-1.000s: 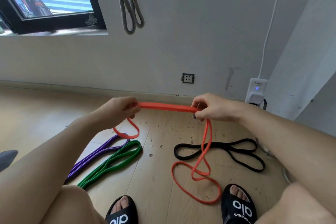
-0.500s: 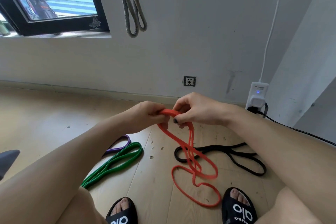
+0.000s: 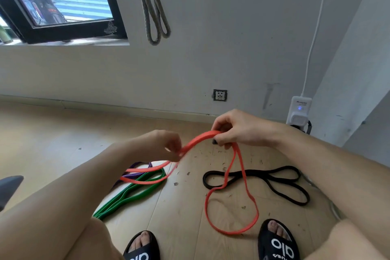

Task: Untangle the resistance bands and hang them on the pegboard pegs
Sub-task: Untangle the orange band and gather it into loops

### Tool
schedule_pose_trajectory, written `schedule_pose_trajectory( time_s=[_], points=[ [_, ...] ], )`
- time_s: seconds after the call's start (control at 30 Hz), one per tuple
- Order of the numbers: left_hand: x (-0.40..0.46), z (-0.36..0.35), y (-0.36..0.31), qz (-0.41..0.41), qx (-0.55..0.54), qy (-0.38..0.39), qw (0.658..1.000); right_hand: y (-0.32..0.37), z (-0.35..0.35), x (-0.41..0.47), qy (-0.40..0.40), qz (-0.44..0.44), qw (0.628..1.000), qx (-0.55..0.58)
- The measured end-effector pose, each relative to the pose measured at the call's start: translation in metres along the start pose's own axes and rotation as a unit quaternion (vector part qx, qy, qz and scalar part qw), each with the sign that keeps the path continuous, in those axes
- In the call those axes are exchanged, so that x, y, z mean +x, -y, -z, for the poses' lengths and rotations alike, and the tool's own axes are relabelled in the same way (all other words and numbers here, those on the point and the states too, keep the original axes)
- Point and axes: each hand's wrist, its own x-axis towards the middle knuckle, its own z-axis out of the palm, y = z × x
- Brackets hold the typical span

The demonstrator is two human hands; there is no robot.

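Floor [image 3: 179, 207]: holds the spare bands.
Hands: left hand [image 3: 166, 145] and right hand [image 3: 236, 131] both pinch my orange band [image 3: 232, 186], spreading it to expose twists.

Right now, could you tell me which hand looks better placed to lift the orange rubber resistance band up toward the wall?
Probably the right hand: it pinches the orange rubber resistance band at the band's highest point, nearer the wall. The left hand grips the band lower, and looks motion-blurred.
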Motion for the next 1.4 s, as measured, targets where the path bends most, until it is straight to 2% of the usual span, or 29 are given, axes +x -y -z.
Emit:
schedule_pose_trajectory(
  time_s=[0.07, 0.17, 0.27, 0.4, 0.53, 0.67, 0.73, 0.83, 0.9, 0.97, 1.13, 1.23, 1.4],
  points=[
    [0.002, -0.002, -0.017, -0.074, -0.111, -0.018, 0.991, 0.010, -0.005, 0.003, -0.011, 0.026, 1.000, 0.013],
    [0.005, 0.000, -0.035, -0.119, -0.124, -0.069, 0.983, 0.015, -0.007, 0.005, -0.024, 0.041, 0.998, 0.042],
    [0.003, 0.008, -0.034, -0.104, -0.098, -0.108, 0.984, 0.013, -0.003, 0.004, -0.021, 0.037, 0.998, 0.053],
    [-0.006, 0.019, -0.024, -0.076, -0.087, -0.105, 0.988, 0.001, 0.002, 0.001, 0.020, -0.002, 1.000, -0.004],
    [-0.013, 0.026, 0.001, -0.029, -0.089, -0.121, 0.988, -0.018, 0.016, -0.006, 0.010, -0.032, 0.999, -0.008],
    [-0.009, 0.014, 0.011, 0.015, -0.003, -0.027, 1.000, -0.010, 0.014, -0.005, -0.013, 0.002, 0.999, 0.030],
    [-0.006, 0.004, 0.004, -0.009, -0.041, -0.006, 0.999, 0.000, 0.007, -0.002, -0.005, 0.020, 0.999, 0.047],
    [-0.003, 0.001, -0.019, -0.079, -0.186, -0.034, 0.979, 0.008, 0.000, 0.004, -0.012, 0.037, 0.998, 0.049],
    [-0.002, 0.002, -0.032, -0.107, -0.245, -0.061, 0.962, 0.009, -0.002, 0.005, -0.023, 0.033, 0.997, 0.064],
    [-0.002, 0.005, -0.037, -0.116, -0.243, -0.085, 0.959, 0.009, -0.001, 0.006, -0.033, 0.034, 0.996, 0.075],
    [-0.005, 0.007, -0.038, -0.109, -0.205, -0.086, 0.969, 0.009, 0.000, 0.004, -0.046, 0.044, 0.995, 0.074],
    [-0.006, 0.011, -0.043, -0.111, -0.159, -0.142, 0.971, 0.005, 0.001, 0.003, -0.046, 0.035, 0.996, 0.062],
    [-0.014, 0.021, -0.044, -0.091, -0.193, -0.181, 0.960, -0.006, 0.007, 0.003, -0.063, 0.019, 0.998, 0.023]
  ],
)
